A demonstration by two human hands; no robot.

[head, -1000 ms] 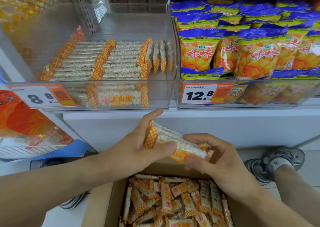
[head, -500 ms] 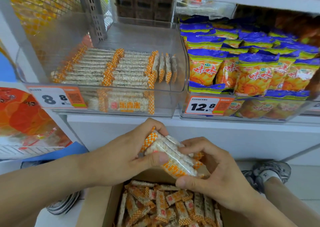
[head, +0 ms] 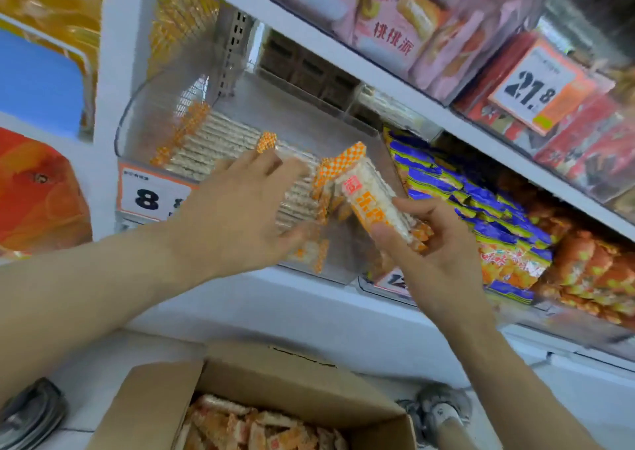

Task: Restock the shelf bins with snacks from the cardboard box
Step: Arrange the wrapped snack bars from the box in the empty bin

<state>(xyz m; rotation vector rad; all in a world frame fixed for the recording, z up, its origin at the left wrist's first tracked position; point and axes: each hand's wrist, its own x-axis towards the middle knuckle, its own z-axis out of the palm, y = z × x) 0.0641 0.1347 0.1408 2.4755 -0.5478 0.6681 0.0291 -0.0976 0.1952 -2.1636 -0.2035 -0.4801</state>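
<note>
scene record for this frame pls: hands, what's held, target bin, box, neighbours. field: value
left hand: raised at the front of the clear bin, fingers spread; motion-blurred, hold unclear
right hand: grips a stack of rice cracker packs
clear bin: on the lower shelf, holds rows of the same packs, room at the back
price tag: on the bin front, reads 8, partly covered
cardboard box: open on the floor below, packs inside
neighbour bin: blue and orange snack bags to the right
</note>
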